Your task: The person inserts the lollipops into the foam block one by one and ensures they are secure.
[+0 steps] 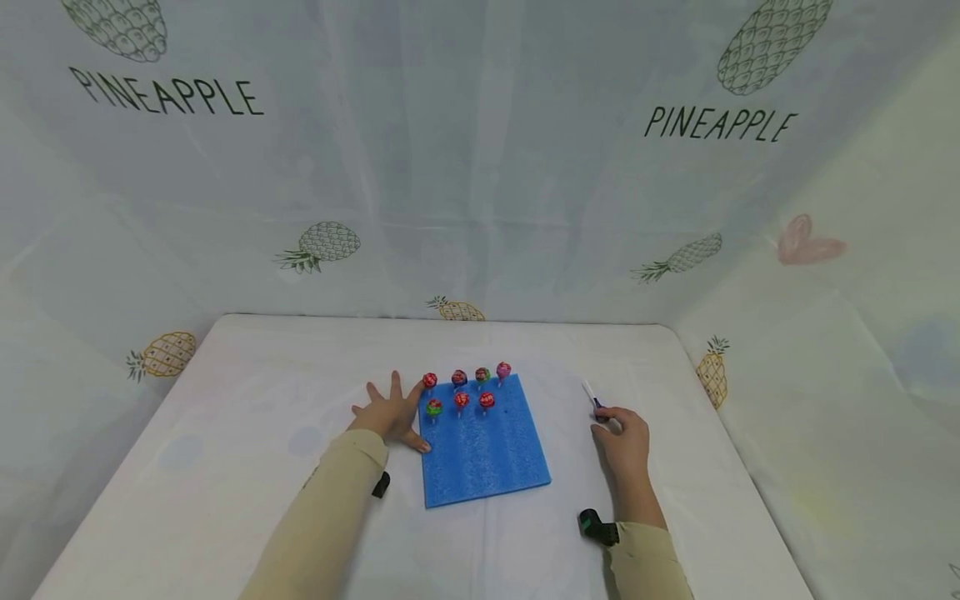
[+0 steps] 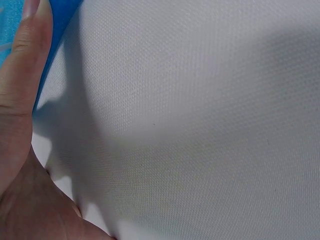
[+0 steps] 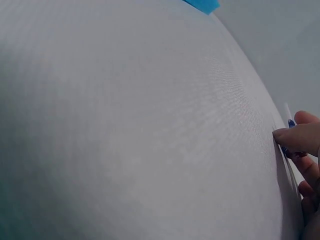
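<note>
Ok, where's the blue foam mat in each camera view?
Head: blue foam mat lies centre table, the left hand flat at its left edge.
Left wrist: a strip in the top-left corner, beside the thumb.
Right wrist: only a corner at the top edge.
Shared landmark: the white tablecloth.

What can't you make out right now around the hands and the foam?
- Lollipop in the right hand: head, fingers hide its head; right wrist, only a blue sliver.
- Lollipops on the foam: head, wrappers too small to read.
- Left hand: left wrist, cut off by the edge.
</note>
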The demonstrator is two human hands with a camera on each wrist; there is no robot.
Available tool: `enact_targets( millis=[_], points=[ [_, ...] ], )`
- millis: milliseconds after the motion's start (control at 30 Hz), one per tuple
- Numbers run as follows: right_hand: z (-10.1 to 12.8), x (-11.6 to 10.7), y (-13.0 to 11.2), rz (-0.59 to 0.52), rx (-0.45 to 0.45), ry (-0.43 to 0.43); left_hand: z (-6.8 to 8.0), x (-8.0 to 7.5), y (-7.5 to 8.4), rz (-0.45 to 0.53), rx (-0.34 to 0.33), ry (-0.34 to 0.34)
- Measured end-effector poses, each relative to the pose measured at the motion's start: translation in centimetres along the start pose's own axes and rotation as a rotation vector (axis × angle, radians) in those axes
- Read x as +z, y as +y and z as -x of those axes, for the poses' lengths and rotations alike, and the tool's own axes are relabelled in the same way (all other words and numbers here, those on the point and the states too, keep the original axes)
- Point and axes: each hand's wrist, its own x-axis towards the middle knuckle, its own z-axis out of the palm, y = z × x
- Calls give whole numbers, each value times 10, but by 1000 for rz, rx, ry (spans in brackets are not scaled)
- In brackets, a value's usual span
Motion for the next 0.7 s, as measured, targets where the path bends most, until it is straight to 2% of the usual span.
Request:
enact_targets(
  millis=[400,700],
  points=[
    [1,0,-2,-40,-26,28,4,-2,2,4,1,12],
    [6,-3,-3,-159,65,-30,4,-1,0,-3,5,10]
  ],
)
